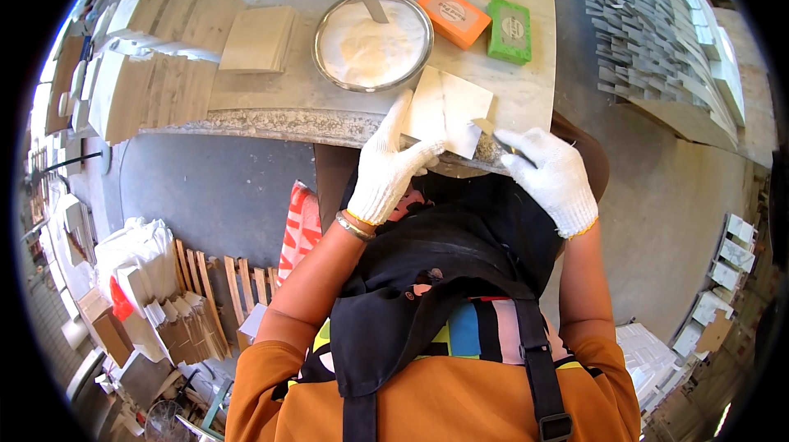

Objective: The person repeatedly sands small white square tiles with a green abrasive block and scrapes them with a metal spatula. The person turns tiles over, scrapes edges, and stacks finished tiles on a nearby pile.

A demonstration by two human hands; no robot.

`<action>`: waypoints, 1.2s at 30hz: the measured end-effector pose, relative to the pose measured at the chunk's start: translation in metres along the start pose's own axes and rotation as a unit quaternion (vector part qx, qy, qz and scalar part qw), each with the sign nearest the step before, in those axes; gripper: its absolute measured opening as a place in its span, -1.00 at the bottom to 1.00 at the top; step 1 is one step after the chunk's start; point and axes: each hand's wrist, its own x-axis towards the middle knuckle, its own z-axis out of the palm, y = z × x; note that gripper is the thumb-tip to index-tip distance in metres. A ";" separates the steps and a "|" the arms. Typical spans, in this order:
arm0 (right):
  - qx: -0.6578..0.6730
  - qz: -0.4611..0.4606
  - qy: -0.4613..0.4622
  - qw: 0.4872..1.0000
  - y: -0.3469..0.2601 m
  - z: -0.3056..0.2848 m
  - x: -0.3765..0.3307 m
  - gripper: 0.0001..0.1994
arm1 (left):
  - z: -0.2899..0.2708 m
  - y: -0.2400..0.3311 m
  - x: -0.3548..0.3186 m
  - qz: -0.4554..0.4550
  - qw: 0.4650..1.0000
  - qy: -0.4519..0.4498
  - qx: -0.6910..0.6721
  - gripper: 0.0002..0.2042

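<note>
White sq. marble tile w/ faint brownish veins (446, 105) sits at the near edge of the pale stone tabletop (329, 103), its near corner reaching the rough edge; can't tell if it's flat or a bit lifted.

L hand in white knit glove w/ yellow cuff trim (386, 164) is at the tile's near-left corner: forefinger along the L side, thumb along the near side, the two spread wide apart. Other fingers partly hidden, so can't tell if they grip from below. Metal bangle (355, 227) on L wrist.

R hand, same kind of glove (549, 171), is just right of the tile, thumb & fingers bent in, pinching a small greyish flat tool (483, 126); its tip meets the tile's R side. Tool's mostly covered, exact shape unclear.

Beyond the tile: round metal basin w/ shiny rim (319, 66), holding white powdery stuff w/ a cream patch (366, 52); grey flat metal scraper (371, 0) leans in at the far side. R of basin, orange rectangular block (454, 16), then bright green rectangular block (509, 31), near each other. L of basin, low stack of cream sq. tiles (256, 41), w/ longer rows of tiles (177, 2) further L.
</note>
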 end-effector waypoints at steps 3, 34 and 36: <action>0.067 0.021 0.014 0.997 -0.006 -0.015 0.018 -0.68 | 0.000 -0.002 0.001 0.011 1.000 -0.005 -0.017 -0.14; -0.041 0.054 0.098 0.993 0.050 -0.003 0.231 -0.56 | -0.011 -0.003 0.001 0.014 0.999 -0.032 0.008 -0.12; 0.040 0.051 0.113 0.991 0.039 -0.018 0.213 -0.61 | -0.009 -0.003 0.002 0.012 0.999 -0.034 0.006 -0.13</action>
